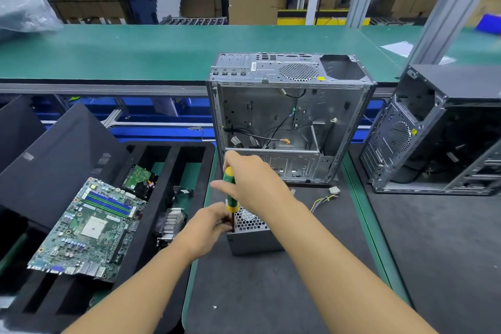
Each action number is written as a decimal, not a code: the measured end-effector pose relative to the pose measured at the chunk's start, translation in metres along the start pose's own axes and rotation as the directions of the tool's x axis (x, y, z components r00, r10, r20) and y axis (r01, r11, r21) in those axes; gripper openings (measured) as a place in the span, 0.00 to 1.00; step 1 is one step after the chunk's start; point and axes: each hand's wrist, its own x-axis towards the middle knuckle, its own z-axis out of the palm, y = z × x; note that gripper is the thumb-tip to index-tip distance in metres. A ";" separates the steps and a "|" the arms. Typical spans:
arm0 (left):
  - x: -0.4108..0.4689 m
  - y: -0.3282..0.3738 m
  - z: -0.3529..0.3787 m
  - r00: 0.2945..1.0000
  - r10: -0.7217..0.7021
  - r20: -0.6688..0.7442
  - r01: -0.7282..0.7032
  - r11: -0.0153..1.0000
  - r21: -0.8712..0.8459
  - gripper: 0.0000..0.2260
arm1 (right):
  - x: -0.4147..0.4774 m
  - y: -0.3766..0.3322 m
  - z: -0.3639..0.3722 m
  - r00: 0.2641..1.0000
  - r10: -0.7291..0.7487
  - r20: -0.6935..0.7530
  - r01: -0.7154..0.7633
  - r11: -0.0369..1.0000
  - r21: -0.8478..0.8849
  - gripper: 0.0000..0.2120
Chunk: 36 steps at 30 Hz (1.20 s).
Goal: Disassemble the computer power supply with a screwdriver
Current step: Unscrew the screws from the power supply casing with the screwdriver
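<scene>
**Screwdriver planted on power supply's corner**

You hold the screwdriver point(231, 198) upright over the power supply point(254, 238), which stands on the dark mat point(271, 293) just in front of the gutted case point(290, 116). Your right hand point(252, 184) wraps the green-and-yellow handle from above, likely so you can bear down while turning. The tip meets the unit's top face at its left edge, beside the honeycomb grille; the screw itself is hidden. Your left hand point(208, 225) grips that same corner, fingers curled beside the shaft, apparently to stop the box twisting and to guide the blade. Its wires point(324, 200) trail off to the right. To your left, the foam tray point(189, 149) holds the motherboard point(89, 228) and heatsink point(172, 222), sorted out of the way.
</scene>
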 end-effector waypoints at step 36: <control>0.019 0.008 0.010 0.970 -0.214 0.116 0.119 0.833 0.540 0.30 | -0.005 -0.030 -0.022 0.934 0.153 0.323 0.001 0.903 -0.431 0.15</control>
